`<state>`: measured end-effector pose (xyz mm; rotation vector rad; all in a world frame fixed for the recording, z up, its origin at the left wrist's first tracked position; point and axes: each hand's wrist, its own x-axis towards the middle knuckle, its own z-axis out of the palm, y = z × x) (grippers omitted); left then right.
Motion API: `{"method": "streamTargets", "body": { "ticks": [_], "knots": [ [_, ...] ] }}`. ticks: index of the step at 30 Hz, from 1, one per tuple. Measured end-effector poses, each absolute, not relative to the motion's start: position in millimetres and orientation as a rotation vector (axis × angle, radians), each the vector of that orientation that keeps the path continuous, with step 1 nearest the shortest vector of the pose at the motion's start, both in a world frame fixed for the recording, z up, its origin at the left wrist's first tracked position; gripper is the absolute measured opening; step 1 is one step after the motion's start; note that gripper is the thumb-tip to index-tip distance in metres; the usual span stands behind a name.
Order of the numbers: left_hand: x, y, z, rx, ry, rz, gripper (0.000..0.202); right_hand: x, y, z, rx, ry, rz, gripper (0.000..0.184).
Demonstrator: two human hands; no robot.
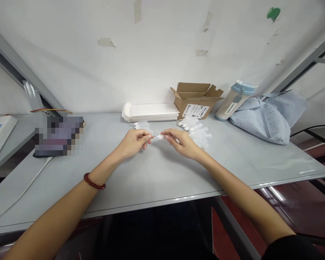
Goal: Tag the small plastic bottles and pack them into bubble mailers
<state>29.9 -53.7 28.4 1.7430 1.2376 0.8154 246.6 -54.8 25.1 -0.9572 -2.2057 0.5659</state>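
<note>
Above the middle of the grey table, both hands meet at a small white plastic piece with a thin loop [159, 136]. The thumb and fingers of my left hand [137, 141] pinch its left end, where something thin and wire-like shows. My right hand [181, 142] grips the other end between thumb and fingers, hiding part of it. Behind my right hand lies a pile of translucent plastic pieces with white tips and metal rings [197, 133]. A smaller group of similar pieces [141, 125] lies just behind my left hand.
A stack of white trays [154, 111] and an open cardboard box [196, 103] stand against the wall. To the right are a blue-lidded bottle [234, 101] and a pale blue cloth bag [260, 119]. A blurred-out device [59, 137] with a white cable lies left.
</note>
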Motion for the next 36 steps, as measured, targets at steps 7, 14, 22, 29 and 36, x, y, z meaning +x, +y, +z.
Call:
{"method": "streamTargets", "body": {
  "ticks": [7,14,22,29,36],
  "knots": [
    [29.6,-54.8,28.8,1.759,1.238,0.808,0.023,246.2,-56.0,26.1,-0.948,-2.205,0.579,0.024],
    [30.1,-54.7,29.0,1.733,1.230,0.820,0.022,245.7,-56.0,25.8,-0.957,-2.196,0.537,0.024],
    [32.9,-57.5,32.1,1.715,1.208,0.822,0.021,246.7,-55.2,27.4,-0.933,-2.215,0.502,0.023],
    [33.3,-58.8,30.8,1.720,1.178,0.771,0.021,247.7,-55.3,26.1,-0.900,-2.233,0.489,0.022],
    [37.4,-60.5,25.6,1.693,1.186,0.788,0.020,245.4,-54.0,16.7,-0.874,-2.211,0.470,0.021]
  ]
}}
